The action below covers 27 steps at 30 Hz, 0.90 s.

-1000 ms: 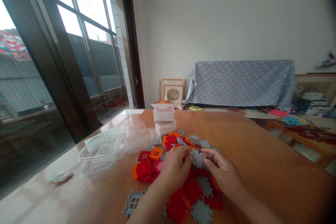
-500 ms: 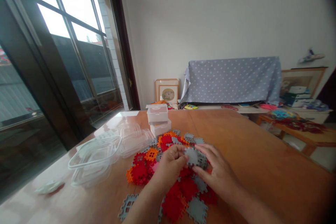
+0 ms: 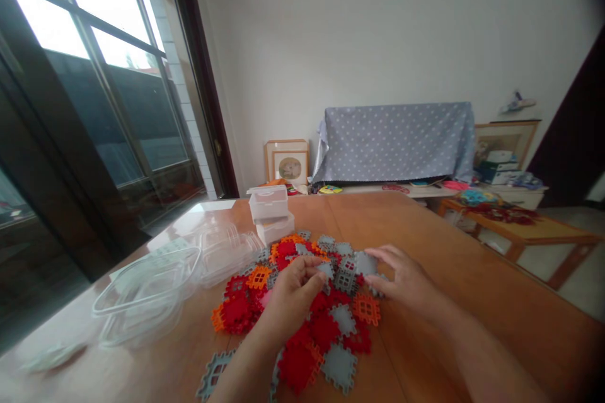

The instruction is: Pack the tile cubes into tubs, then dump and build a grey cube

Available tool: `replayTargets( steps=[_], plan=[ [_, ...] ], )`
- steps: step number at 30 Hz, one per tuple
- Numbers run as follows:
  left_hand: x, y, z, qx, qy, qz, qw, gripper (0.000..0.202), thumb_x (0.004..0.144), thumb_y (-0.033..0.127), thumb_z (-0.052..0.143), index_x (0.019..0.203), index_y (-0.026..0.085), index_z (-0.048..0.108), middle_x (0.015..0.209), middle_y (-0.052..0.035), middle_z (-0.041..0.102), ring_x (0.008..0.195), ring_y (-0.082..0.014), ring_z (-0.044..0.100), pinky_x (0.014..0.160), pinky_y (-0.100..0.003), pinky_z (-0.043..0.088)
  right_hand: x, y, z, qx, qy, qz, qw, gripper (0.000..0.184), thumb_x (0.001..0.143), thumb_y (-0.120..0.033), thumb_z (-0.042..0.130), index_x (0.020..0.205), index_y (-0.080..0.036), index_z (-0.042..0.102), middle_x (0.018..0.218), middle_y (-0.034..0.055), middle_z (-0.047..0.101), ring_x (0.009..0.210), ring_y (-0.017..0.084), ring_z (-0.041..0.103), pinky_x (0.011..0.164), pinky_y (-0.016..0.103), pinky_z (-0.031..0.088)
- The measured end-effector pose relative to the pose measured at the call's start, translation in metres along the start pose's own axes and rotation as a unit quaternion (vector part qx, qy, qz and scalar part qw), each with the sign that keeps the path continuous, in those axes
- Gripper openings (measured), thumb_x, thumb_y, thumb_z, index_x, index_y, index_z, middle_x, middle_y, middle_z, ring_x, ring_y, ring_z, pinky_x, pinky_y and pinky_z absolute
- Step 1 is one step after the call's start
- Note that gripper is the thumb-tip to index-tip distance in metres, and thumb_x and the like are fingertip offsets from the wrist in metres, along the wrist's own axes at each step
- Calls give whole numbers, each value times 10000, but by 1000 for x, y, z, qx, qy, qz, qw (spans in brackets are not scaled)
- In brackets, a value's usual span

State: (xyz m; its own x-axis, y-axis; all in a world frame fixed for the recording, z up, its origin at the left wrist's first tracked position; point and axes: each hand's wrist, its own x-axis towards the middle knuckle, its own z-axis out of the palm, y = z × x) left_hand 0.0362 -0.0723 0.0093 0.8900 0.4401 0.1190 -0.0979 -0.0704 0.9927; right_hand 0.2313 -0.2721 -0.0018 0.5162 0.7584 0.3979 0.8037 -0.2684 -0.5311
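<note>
A pile of interlocking plastic tiles with notched edges, in red, orange and grey, lies on the wooden table in front of me. My left hand (image 3: 297, 286) is over the middle of the pile, thumb and fingers pinching a small grey tile (image 3: 326, 270). At the pile's right side, my right hand (image 3: 401, 274) has its thumb and fingers at the edge of another grey tile (image 3: 365, 262). An orange window tile (image 3: 367, 308) and a solid grey tile (image 3: 339, 368) lie nearer me. My left forearm partly covers a grey window tile (image 3: 213, 373).
Clear plastic containers (image 3: 142, 283) stand left of the pile. Two small lidded boxes (image 3: 268, 204) are stacked behind it. Beyond the table, a polka-dot cloth (image 3: 397, 141) covers something against the wall. A low wooden table (image 3: 520, 230) stands at the right.
My hands have moved apart, the right one going rightward with a grey tile. An orange window tile near it now shows fully. The view has turned slightly right.
</note>
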Motion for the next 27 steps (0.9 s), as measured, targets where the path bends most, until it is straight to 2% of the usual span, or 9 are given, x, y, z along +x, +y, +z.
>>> replayTargets(
  steps=[4,7,18,23,27],
  plan=[
    [3,-3,-7,23,12,12,1000,322,867,426,698,1060,177,636,836,-13,668,731,-138,582,675,-241,420,-1,34,-13,13,-76,61,995,458,817,-421,711,1235,-234,704,1172,98,674,1092,289,641,978,418,502],
    [3,-1,-9,30,29,18,999,316,846,428,707,1022,172,650,832,-17,667,756,-154,595,708,-254,443,-4,43,-13,17,-125,75,989,443,794,-406,736,1205,-240,730,1150,92,679,1064,285,647,960,410,503],
    [4,3,-12,73,49,24,996,295,862,443,674,991,178,673,816,-8,665,744,-156,589,706,-260,437,-7,44,-9,30,-135,57,989,381,751,-320,744,1127,-265,770,1041,47,684,965,249,650,887,357,516],
    [2,9,-12,75,71,20,994,322,815,473,706,943,178,688,789,-15,668,727,-165,592,690,-267,440,-8,41,-8,22,-140,53,988,357,746,-290,744,1100,-270,781,1025,43,695,947,244,657,879,347,516],
    [2,14,-15,75,77,27,994,316,818,473,697,908,171,683,806,-25,673,741,-166,595,706,-270,446,-8,39,-9,32,-145,49,988,393,753,-300,739,1143,-263,767,1047,49,701,973,253,660,885,354,519]
  ],
)
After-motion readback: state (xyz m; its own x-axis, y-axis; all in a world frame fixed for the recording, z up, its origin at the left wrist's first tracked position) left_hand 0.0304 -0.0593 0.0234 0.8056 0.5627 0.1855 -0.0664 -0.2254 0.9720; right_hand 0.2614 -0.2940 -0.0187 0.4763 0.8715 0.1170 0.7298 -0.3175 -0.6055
